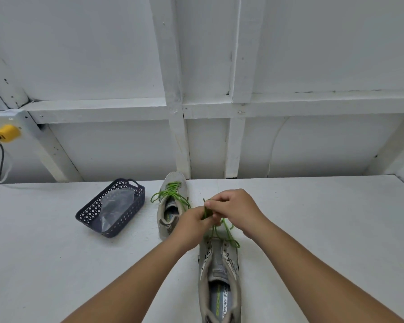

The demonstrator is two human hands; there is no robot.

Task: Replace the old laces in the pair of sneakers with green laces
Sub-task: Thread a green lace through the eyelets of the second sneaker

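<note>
Head view, lacing in progress. The left hand [194,221] and the right hand [231,209] meet above the toe end of the near sneaker [219,276], the fingers of each curled and pinching the green lace [222,231] between them; whether they are tying a knot or drawing the lace tight cannot be told, since the fingers hide the crossing. From the hands the lace runs down in loose strands to the upper eyelets of the near sneaker, which lies on the white tabletop [56,264] with its heel toward the viewer and its printed insole showing. Just beyond the left hand, the far sneaker [172,206] points away, its green lace [170,193] already threaded up the front with slack loops hanging off to either side. Judged from this, the far sneaker is laced and perhaps not yet tied, and the near sneaker is at its last step. No old laces are in clear view. The laces are thin round cord, bright green; the sneakers are grey mesh with pale trim. To the left of the far sneaker stands a dark plastic basket [89,214] with a perforated lattice wall, holding a crumpled clear plastic bag [117,203].
</note>
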